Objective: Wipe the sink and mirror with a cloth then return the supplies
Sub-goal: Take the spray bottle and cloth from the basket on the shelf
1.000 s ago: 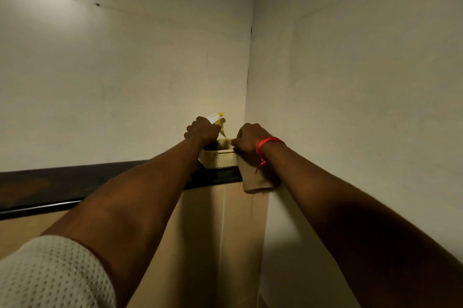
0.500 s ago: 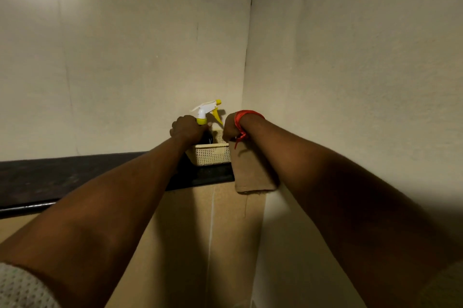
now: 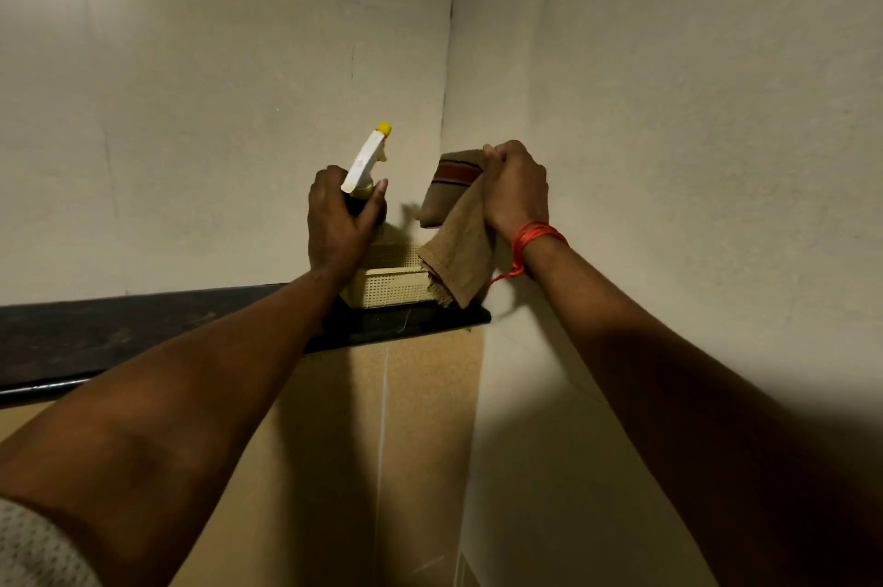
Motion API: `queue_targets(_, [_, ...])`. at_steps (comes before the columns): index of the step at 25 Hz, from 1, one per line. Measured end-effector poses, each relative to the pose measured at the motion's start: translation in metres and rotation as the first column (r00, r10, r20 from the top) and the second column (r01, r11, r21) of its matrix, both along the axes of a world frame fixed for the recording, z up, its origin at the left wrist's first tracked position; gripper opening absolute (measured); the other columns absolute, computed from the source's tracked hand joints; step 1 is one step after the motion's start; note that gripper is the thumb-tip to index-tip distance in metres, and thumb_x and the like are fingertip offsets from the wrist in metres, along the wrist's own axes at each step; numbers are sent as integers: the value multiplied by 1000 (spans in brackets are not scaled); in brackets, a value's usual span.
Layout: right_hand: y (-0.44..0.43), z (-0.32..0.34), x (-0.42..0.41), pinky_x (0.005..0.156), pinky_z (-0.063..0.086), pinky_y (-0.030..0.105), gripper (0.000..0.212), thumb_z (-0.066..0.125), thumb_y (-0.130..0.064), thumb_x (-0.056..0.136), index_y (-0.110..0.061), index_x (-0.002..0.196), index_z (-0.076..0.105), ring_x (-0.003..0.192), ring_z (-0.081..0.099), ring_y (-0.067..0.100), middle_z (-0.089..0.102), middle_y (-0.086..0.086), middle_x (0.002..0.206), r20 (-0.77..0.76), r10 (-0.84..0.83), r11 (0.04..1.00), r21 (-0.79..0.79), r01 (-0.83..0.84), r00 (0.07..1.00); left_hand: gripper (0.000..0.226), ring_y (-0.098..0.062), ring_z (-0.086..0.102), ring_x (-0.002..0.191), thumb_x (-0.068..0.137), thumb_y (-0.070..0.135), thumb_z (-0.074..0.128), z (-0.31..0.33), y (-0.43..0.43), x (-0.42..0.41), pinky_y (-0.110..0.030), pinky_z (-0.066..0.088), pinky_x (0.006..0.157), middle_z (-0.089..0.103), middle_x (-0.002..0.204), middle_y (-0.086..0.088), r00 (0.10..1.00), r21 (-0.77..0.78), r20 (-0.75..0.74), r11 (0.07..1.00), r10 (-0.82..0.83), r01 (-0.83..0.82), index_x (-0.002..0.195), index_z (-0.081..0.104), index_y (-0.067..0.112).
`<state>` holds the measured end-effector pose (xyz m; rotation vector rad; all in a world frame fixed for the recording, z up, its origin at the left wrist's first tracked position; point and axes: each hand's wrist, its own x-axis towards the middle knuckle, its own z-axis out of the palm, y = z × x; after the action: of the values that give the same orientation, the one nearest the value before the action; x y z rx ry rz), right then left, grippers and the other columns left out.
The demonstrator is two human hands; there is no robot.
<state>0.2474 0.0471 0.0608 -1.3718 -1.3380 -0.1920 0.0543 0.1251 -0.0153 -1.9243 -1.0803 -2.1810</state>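
Note:
My left hand (image 3: 337, 225) grips a spray bottle (image 3: 365, 163) with a white and yellow trigger head, held above a cream perforated basket (image 3: 392, 287). The bottle's dark body is mostly hidden by my fingers. My right hand (image 3: 516, 189), with an orange thread around the wrist, holds a brown cloth (image 3: 458, 232) with a red stripe; the cloth hangs down over the basket's right end. The basket stands on a dark shelf (image 3: 143, 323) in the wall corner.
Pale walls meet in a corner right behind the basket. The dark shelf runs left along the back wall, with tan tiled wall (image 3: 406, 419) beneath it. No sink or mirror is in view.
Both hands have risen from the basket: the spray bottle is now lifted above it and tilted, and the cloth, which hung low over the shelf edge, is raised and bunched in my right hand.

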Motion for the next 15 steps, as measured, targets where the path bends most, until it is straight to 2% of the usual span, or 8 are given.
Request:
queue_targets(2, [-10,0,3,91,50,38,39,40,-36,103,-8,100,68,104,65,32,72,13,106,-132,11,1000,13,-10,991,43,-27,57,91,94,48,63,15,-12,-1,-36,50,75,57,98,-14,999,-17,23,999,-34,34,105,52,9])
queue_targets(4, [-19,-4,5,83,47,31,37,45,-33,102,-8,85,68,92,63,26,70,13,91,-253,52,996,-62,-70,966,39,-25,58,86,92,47,65,29,-26,-2,-34,49,72,58,94,-13,996,-14,64,997,-69,70,101,49,12])
queue_targets(6, [-35,-8,4,72,39,27,37,49,-26,101,-10,69,61,75,57,21,60,6,72,-348,89,977,-153,-150,933,31,-20,58,84,91,38,67,44,-46,-2,-32,50,75,60,93,-8,970,-11,201,990,-136,141,101,46,17])
queue_targets(7, [-42,-10,4,70,39,27,34,50,-19,100,-7,69,61,71,55,20,57,5,71,-430,97,966,-178,-189,898,29,-17,59,86,91,33,66,51,-55,-3,-31,51,79,62,97,-6,935,-44,309,979,-174,197,105,47,17])
queue_targets(9, [-67,-28,1,59,47,25,29,45,-1,97,-1,72,59,60,56,21,55,10,72,-679,118,925,-191,-329,725,29,-16,60,89,90,31,61,59,-77,-7,-31,51,83,66,104,-6,829,-180,502,907,-247,380,112,53,13])
queue_targets(10, [-90,-50,1,50,48,22,33,38,3,97,-2,67,53,50,54,21,50,11,68,-745,72,911,-222,-348,663,28,-17,61,85,89,32,57,57,-89,-11,-31,50,81,66,99,-5,780,-248,558,840,-283,482,108,57,12])
queue_targets(13, [-176,-141,-16,47,46,23,47,28,1,101,-4,59,48,48,48,24,46,11,60,-915,-83,868,-261,-422,396,18,-21,61,80,86,35,54,34,-129,-32,-32,47,73,61,78,1,772,-417,534,686,-346,596,83,61,18])
queue_targets(15, [-240,-193,-37,34,45,19,66,26,3,102,-2,44,57,41,55,25,53,10,45,-970,-53,874,-160,-458,238,18,-27,69,88,84,39,56,6,-165,-51,-35,56,80,72,88,-2,772,-501,495,595,-399,628,85,63,22])
